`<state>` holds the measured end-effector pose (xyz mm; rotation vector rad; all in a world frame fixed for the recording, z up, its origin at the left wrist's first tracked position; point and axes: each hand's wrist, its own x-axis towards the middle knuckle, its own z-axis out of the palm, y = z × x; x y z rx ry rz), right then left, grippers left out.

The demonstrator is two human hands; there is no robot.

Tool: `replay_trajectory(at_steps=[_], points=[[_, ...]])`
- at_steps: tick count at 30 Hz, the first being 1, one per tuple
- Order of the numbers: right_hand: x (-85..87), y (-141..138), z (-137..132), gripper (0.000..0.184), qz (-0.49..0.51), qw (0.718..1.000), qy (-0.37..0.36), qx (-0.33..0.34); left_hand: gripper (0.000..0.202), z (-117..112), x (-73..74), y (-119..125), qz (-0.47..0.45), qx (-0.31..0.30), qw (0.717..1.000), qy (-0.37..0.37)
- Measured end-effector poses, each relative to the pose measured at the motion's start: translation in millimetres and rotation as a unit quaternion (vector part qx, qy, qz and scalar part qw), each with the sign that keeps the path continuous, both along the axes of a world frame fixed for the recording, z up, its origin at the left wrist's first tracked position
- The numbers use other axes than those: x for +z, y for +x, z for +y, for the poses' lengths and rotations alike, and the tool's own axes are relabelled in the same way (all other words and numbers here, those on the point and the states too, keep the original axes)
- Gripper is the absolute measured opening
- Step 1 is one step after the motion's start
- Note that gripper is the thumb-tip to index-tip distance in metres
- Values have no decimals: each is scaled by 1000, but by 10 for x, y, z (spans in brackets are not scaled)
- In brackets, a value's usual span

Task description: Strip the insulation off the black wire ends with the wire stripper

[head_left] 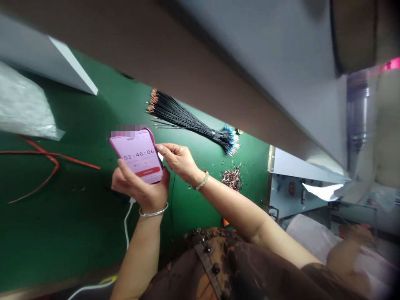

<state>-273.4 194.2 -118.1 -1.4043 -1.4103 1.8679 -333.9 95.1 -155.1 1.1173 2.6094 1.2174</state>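
Note:
My left hand (143,185) is wrapped round a smartphone (140,156) in a pink case, its screen lit with a running time and a red button. A white cable (126,221) comes from the phone's lower end. My right hand (179,160) is at the phone's right edge, thumb and fingers pinched together there. A small white corner of something shows beside those fingers; whether they grip it or the case, I cannot make out. Beyond the hands lies a bundle of black wires (187,118), with bare copper ends at the left and blue-and-white ends at the right.
A heap of small copper-coloured pieces (231,179) lies on the green table (93,233). Red strips (56,155) and a clear plastic bag (25,102) are at the left. A large grey shelf or panel (218,62) crosses overhead. Another person's arm (350,250) is at the right.

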Motion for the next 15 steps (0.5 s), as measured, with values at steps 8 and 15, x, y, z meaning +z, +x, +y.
replay_trajectory(at_steps=[8,15], points=[[27,-1,7,45,-3,999,9,39,105,-6,12,-20,27,2,1000,2],[135,-67,-15,51,-20,999,16,34,111,-38,67,8,-41,5,999,-9]])
